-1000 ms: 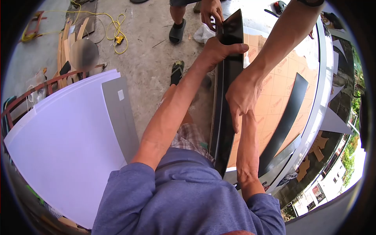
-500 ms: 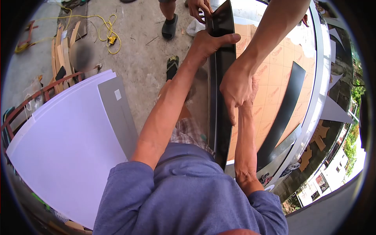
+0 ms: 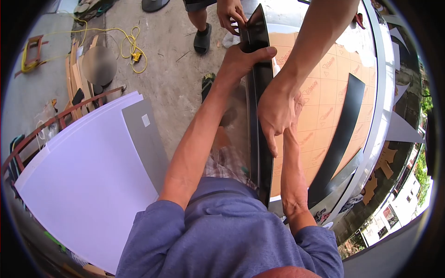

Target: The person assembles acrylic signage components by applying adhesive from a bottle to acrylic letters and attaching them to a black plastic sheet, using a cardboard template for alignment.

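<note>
A long, black angled strip stands along the near edge of a table. Gripping it near its far end is my left hand, thumb over the top edge and fingers mostly hidden. My right hand is beside the strip, largely covered by a co-worker's hand, so its fingers cannot be made out. That co-worker's hand rests against the strip, a finger pointing down along it. The other co-worker hand pinches the strip's far end.
Brown printed protective paper covers the table, with a curved black strip lying on it. At left stand large white sheets and a grey panel. A yellow cord and wooden boards lie on the concrete floor.
The view has shifted slightly, so the floor and white sheets appear a little lower and further right. My left hand keeps its grip on the strip; the co-worker's hands stay at it.
</note>
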A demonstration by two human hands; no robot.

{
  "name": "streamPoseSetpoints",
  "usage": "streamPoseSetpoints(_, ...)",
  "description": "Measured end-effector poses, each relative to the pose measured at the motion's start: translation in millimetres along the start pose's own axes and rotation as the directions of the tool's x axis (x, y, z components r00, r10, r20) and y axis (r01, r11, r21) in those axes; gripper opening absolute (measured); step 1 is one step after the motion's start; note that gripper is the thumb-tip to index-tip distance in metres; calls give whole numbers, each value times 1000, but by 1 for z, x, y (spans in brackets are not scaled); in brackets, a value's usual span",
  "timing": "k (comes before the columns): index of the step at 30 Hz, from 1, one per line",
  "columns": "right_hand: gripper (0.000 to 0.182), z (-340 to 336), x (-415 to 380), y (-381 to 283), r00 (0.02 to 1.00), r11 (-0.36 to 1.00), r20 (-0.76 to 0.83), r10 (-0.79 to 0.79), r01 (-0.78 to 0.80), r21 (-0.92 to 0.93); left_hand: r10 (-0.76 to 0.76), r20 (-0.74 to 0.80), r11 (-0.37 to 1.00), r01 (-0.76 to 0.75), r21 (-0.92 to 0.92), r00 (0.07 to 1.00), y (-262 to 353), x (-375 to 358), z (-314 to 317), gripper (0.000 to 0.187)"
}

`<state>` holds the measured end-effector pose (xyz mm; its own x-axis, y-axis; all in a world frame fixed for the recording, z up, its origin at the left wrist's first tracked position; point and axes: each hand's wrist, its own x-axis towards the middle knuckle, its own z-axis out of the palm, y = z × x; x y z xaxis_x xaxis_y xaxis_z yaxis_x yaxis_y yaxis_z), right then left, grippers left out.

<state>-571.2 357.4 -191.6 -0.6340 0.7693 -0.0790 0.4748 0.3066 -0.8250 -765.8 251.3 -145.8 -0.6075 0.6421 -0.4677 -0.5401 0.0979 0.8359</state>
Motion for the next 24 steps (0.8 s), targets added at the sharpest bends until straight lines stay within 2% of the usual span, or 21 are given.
streamPoseSetpoints(3,31,4,6,-13,997,997,-53,-54,50,-61,-8,23,998,6,59,1000,-1,1,-3,74)
streamPoseSetpoints(6,32,9,11,-10,995,997,-92,-38,31,-72,36,-45,992,-41,-120,998,10,-12,14,68)
streamPoseSetpoints(7,28,7,11,-19,995,995,-96,-9,0,-95,-7,-23,999,6,-37,1000,3,-7,4,77)
streamPoseSetpoints(12,25,14,11,-19,983,999,-183,-25,31,29,-5,67,999,7,-39,998,-13,1,-5,82)
streamPoseSetpoints(18,26,13,16,-24,983,998,-170,-62,62,-5,-5,61,999,8,-54,998,-8,-3,-4,77)
streamPoseSetpoints(20,26,12,17,-21,975,992,-182,-124,115,-59,71,111,995,-62,-82,991,0,-6,3,81)
streamPoseSetpoints(21,26,9,17,-23,985,994,-141,-96,89,-57,57,89,997,-52,-60,994,2,-6,1,83)
streamPoseSetpoints(24,26,6,22,-25,981,984,-116,-152,140,-111,51,79,997,-46,-67,996,6,-7,1,87)
